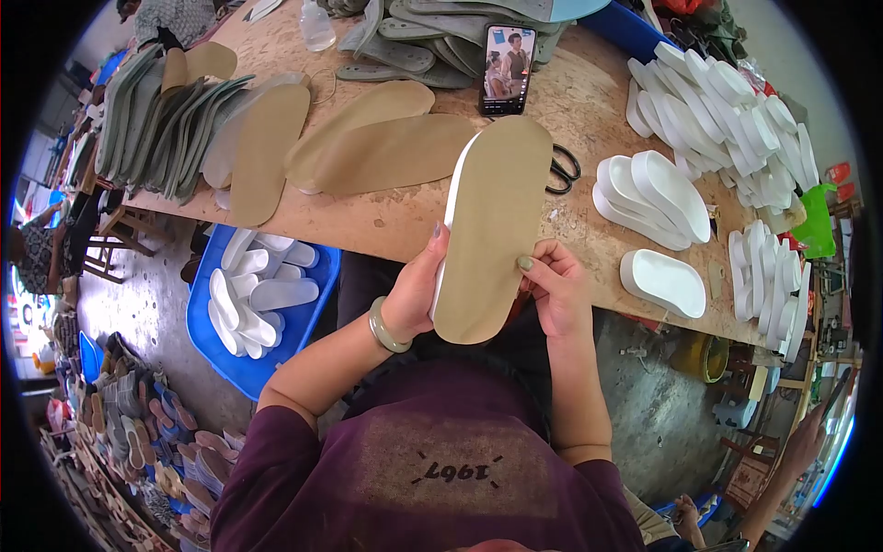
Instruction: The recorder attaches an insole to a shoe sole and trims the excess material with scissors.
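A shoe sole [497,221] with a tan sheet on its face and a white edge along its left side is held up in front of me, over the table's near edge. My left hand [421,276] grips its left edge, thumb along the side and fingers hidden behind. With thumb and fingertips, my right hand [556,287] pinches the tan layer's lower right edge. Beyond the sole, tan sole-shaped sheets [395,152] overlap on the table. Black-handled scissors [563,170] lie partly hidden behind the sole's right side.
White soles [662,281] lie singly, stacked and heaped on the table's right. A phone [508,69] stands before grey sole pieces [423,41]. More grey pieces [152,124] stand at left. A blue basin [248,359] of white soles sits below the table edge. Another person's arm [796,460] shows lower right.
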